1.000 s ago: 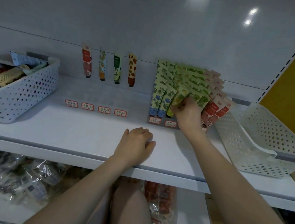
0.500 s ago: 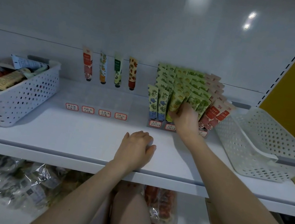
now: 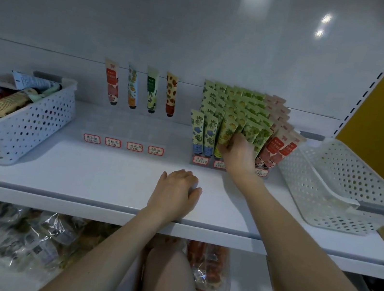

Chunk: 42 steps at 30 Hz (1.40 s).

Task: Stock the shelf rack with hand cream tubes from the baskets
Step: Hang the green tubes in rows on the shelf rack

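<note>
A clear rack on the white shelf (image 3: 103, 181) holds several rows of hand cream tubes (image 3: 241, 105): blue-flowered at the left, yellow, green, then red at the right. My right hand (image 3: 239, 152) reaches into the front of the rack, fingers curled on the front yellow tube (image 3: 225, 130) next to the green ones. My left hand (image 3: 175, 193) rests on the shelf near its front edge, fingers loosely curled, holding nothing. Four single tubes (image 3: 141, 90) stand at the back of the left rack section.
A white perforated basket (image 3: 24, 122) at the left holds several mixed tubes. Another perforated basket (image 3: 346, 191) at the right looks empty. Red-framed labels (image 3: 123, 144) line the rack front. Plastic-wrapped goods (image 3: 18, 238) lie on the lower shelf. A yellow wall is at the far right.
My right hand stays at the front yellow and green tubes, shifting slightly. The front blue-flowered tubes now stand straighter and apart from the row behind. My left hand has not moved.
</note>
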Each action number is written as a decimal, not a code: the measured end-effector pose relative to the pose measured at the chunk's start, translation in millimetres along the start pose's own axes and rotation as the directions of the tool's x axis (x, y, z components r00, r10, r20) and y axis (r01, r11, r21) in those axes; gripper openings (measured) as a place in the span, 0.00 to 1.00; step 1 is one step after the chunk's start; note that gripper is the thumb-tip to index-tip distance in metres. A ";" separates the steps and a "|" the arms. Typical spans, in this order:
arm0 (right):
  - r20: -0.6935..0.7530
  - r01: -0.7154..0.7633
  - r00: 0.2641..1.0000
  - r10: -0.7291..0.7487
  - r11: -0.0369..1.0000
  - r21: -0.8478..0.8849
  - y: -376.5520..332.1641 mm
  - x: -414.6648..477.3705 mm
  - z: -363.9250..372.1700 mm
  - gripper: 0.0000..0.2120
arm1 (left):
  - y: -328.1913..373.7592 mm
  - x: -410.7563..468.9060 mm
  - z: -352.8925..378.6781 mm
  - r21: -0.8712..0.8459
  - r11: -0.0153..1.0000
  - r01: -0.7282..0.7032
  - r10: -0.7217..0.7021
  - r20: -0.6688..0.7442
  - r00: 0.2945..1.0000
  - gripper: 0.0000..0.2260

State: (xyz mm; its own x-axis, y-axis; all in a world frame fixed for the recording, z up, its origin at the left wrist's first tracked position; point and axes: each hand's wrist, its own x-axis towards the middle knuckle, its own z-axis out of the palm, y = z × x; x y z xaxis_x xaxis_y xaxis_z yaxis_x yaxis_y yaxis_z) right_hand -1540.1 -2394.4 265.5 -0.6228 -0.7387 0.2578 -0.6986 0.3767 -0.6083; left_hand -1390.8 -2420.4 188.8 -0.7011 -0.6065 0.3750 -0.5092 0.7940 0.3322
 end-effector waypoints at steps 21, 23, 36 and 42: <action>-0.002 0.017 1.000 -0.017 0.999 0.029 2.9 -3.7 -2.5 0.09 | 3.4 -1.2 -5.1 -0.024 1.000 0.016 -0.015 0.020 1.000 0.12; 0.003 0.020 1.000 -0.020 0.999 0.045 4.2 -5.4 -5.0 0.10 | 3.5 -1.2 -5.3 -0.012 1.000 0.010 -0.010 0.013 1.000 0.11; -0.172 0.181 0.970 -0.173 0.983 0.030 14.8 -15.7 -111.6 0.12 | 50.1 6.8 -12.9 0.042 0.972 -0.232 0.230 0.057 0.972 0.11; -0.052 -0.032 0.998 0.034 0.999 0.038 86.0 -2.4 -199.0 0.08 | 125.6 28.9 -22.8 -0.145 0.941 -0.307 0.312 0.015 0.950 0.11</action>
State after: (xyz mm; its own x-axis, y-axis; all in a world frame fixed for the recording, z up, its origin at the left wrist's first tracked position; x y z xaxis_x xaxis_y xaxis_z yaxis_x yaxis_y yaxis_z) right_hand -1668.8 -2249.0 361.9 -0.6632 -0.6958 0.2757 -0.6646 0.3781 -0.6445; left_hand -1463.6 -2339.2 261.1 -0.8323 -0.3273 0.4474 -0.1914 0.9271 0.3223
